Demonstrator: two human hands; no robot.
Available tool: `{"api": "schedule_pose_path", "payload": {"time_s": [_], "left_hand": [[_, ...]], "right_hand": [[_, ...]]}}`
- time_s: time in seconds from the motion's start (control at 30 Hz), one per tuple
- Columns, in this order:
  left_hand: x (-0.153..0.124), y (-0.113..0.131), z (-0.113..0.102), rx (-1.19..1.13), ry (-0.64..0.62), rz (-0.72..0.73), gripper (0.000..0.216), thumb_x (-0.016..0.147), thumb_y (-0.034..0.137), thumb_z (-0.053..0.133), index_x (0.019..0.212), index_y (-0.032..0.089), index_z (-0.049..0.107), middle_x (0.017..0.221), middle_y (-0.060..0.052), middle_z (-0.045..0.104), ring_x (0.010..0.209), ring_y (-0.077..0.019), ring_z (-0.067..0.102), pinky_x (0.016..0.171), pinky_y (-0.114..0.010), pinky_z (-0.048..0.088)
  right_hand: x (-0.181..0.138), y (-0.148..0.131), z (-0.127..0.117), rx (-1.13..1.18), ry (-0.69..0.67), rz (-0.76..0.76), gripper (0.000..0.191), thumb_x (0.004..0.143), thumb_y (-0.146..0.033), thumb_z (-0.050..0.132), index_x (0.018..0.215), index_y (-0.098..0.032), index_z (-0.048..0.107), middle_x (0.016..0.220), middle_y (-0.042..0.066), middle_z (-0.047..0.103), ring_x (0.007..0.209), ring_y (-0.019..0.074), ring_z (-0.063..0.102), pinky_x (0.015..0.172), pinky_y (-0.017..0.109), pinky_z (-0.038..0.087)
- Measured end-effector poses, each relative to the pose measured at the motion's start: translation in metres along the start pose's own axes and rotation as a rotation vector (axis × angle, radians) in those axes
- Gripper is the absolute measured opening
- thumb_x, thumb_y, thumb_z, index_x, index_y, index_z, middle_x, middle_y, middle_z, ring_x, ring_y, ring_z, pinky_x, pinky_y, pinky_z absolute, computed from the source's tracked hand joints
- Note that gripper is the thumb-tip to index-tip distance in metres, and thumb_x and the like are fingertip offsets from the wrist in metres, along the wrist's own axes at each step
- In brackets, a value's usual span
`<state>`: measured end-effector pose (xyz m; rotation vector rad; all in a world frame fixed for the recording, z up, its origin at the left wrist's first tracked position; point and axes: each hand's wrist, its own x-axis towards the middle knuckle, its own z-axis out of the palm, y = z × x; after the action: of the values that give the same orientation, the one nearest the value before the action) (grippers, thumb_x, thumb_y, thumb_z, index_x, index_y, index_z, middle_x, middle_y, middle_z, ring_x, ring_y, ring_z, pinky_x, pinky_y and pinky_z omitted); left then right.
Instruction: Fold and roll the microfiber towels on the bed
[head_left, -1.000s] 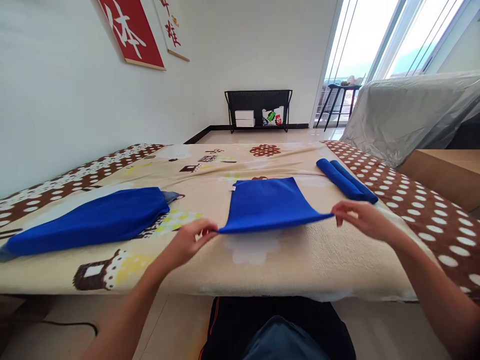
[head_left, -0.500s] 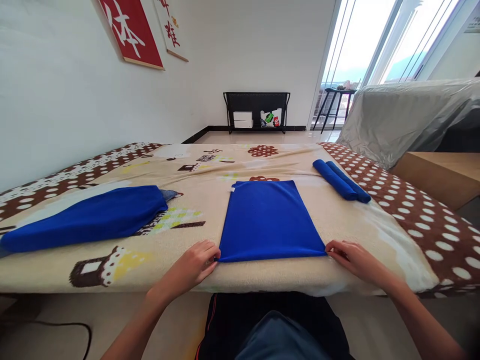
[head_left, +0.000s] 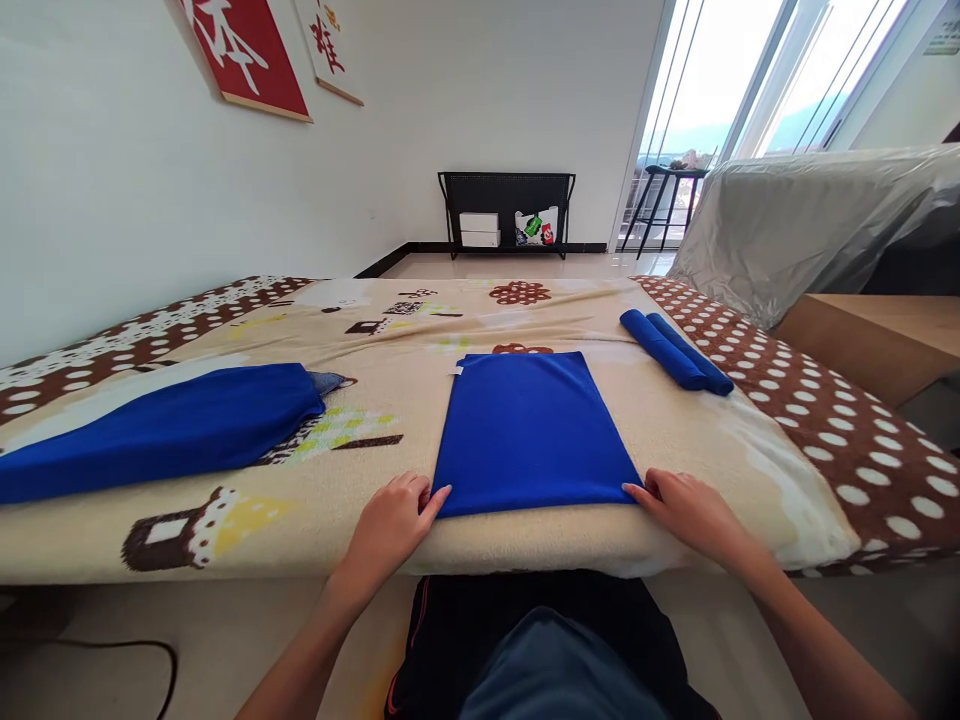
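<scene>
A blue cloth [head_left: 534, 430] lies spread flat as a rough rectangle in front of me, with a small white label at its far left corner. My left hand [head_left: 397, 518] is at its near left corner, fingers curled and thumb on the edge. At the near right corner, my right hand [head_left: 679, 508] is closed the same way, its thumb tip over the cloth. What the curled fingers do underneath is partly hidden. Two rolled blue cloths [head_left: 667, 350] lie side by side farther off to the right. To the left rests a long pile of blue cloth [head_left: 165, 425].
Everything lies on a beige patterned blanket [head_left: 367, 380] with brown polka-dot borders, covering a bed. A plastic-covered piece of furniture [head_left: 817, 215] and a wooden box-like edge [head_left: 885, 325] stand on the right. A black rack [head_left: 506, 190] is against the far wall.
Both thumbs have moved from beside the corners onto the top of the cloth's near edge. The cloth stays flat in place; the view has shifted slightly.
</scene>
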<state>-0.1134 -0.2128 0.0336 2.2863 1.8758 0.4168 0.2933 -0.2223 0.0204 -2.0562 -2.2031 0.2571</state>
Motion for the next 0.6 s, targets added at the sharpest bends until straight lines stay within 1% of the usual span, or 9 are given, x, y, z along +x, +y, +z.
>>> {"api": "schedule_pose_path", "payload": {"time_s": [0.13,0.23,0.37,0.47,0.6], "left_hand": [[-0.001,-0.008,0.000,-0.040,-0.023,0.047,0.037,0.099,0.045,0.037,0.074,0.022,0.051,0.082,-0.004,0.061,0.082,-0.0230,0.057,0.078,-0.036,0.041],[-0.001,-0.012,-0.001,-0.069,-0.027,0.064,0.037,0.099,0.045,0.036,0.073,0.023,0.050,0.080,-0.003,0.061,0.080,-0.0219,0.058,0.077,-0.035,0.041],[-0.005,-0.016,-0.004,-0.095,-0.010,0.070,0.039,0.100,0.045,0.033,0.072,0.023,0.049,0.078,-0.002,0.061,0.077,-0.0207,0.058,0.075,-0.034,0.041],[-0.009,-0.017,-0.003,-0.089,0.015,0.062,0.039,0.099,0.043,0.032,0.070,0.023,0.047,0.077,-0.003,0.061,0.077,-0.0216,0.057,0.075,-0.035,0.041],[-0.013,-0.019,0.003,-0.073,0.049,0.065,0.037,0.098,0.042,0.035,0.069,0.023,0.049,0.077,-0.004,0.062,0.079,-0.0226,0.059,0.075,-0.036,0.041]], "right_hand": [[-0.005,0.001,-0.002,-0.010,-0.030,-0.036,0.037,0.100,-0.049,0.036,0.081,-0.023,0.054,0.079,0.005,0.070,0.079,0.0226,0.066,0.063,0.029,0.031],[-0.003,0.003,-0.007,-0.017,-0.031,-0.066,0.033,0.100,-0.046,0.037,0.083,-0.023,0.054,0.082,0.005,0.070,0.081,0.0228,0.066,0.063,0.030,0.029],[-0.003,0.007,-0.012,-0.009,-0.030,-0.072,0.034,0.101,-0.044,0.037,0.078,-0.023,0.051,0.075,0.003,0.067,0.077,0.0221,0.065,0.062,0.030,0.027],[-0.004,0.009,-0.012,0.016,-0.042,-0.098,0.034,0.100,-0.042,0.038,0.074,-0.023,0.049,0.073,0.001,0.066,0.074,0.0201,0.064,0.063,0.030,0.028],[-0.005,0.014,-0.007,0.042,-0.042,-0.114,0.035,0.100,-0.041,0.039,0.073,-0.023,0.049,0.073,0.000,0.065,0.073,0.0183,0.063,0.063,0.029,0.031]]}}
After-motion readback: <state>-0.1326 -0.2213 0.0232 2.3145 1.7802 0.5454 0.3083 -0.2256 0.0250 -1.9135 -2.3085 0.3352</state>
